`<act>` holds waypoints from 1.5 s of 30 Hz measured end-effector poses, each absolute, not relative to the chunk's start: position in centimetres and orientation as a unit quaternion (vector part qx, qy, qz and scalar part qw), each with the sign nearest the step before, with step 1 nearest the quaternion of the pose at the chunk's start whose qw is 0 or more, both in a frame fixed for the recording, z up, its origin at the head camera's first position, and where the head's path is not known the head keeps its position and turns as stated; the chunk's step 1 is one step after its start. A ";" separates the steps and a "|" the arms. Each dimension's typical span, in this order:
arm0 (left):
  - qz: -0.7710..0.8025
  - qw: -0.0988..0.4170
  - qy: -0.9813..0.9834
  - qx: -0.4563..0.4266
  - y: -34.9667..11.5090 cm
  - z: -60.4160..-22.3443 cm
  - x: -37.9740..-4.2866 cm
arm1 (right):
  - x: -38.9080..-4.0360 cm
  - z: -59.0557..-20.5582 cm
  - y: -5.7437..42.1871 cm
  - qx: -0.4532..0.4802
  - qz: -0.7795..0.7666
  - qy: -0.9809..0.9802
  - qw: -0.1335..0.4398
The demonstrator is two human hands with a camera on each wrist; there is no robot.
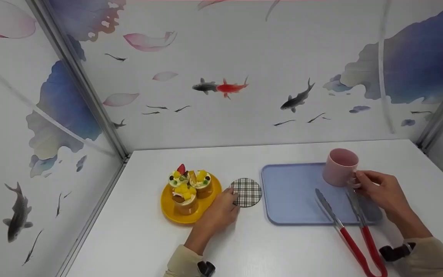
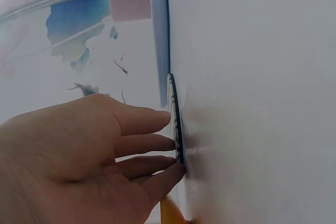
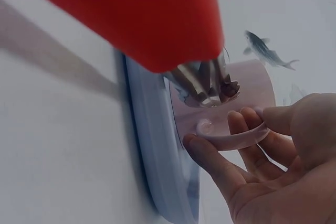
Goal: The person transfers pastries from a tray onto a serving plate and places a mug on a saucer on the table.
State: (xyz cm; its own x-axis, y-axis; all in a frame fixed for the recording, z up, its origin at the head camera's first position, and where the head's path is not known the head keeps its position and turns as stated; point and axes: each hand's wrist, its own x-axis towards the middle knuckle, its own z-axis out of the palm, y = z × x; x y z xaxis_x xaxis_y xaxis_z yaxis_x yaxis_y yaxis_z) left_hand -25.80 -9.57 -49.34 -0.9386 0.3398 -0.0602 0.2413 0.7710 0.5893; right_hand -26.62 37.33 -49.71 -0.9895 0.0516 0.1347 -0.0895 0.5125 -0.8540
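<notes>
My left hand [image 1: 219,209] has its fingertips at the near-left rim of a round plaid coaster [image 1: 247,192], which lies flat on the table. In the left wrist view, the fingers stretch fairly straight to the coaster [image 2: 171,100]. By its handle, my right hand [image 1: 383,192] grips a pink mug [image 1: 338,169]; thumb and fingers close on that handle in the right wrist view [image 3: 236,140]. The mug stands upright over the right rear part of a blue tray [image 1: 294,196]. Red-handled metal tongs [image 1: 354,242] lie spread, their tips over the tray.
A yellow plate [image 1: 166,209] left of my left hand bears several fruit-topped dessert cups [image 1: 186,200]. White panels painted with fish and petals [image 1: 260,123] bound the table [image 1: 240,250] at the back and left.
</notes>
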 end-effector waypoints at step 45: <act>0.302 0.081 0.937 0.156 -9.8 -49.7 -25.8 | -24.6 -45.5 33.8 0.051 0.509 -0.845 0.156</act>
State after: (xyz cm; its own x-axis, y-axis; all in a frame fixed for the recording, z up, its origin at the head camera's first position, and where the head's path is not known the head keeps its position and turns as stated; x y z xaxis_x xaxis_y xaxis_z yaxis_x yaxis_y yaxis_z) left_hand -25.80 -9.80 -49.75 -0.9381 0.3417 -0.0571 0.2442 0.7692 0.5906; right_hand -24.65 33.76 -45.46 -0.9459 0.0735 0.3159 -0.2449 0.4767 -0.8443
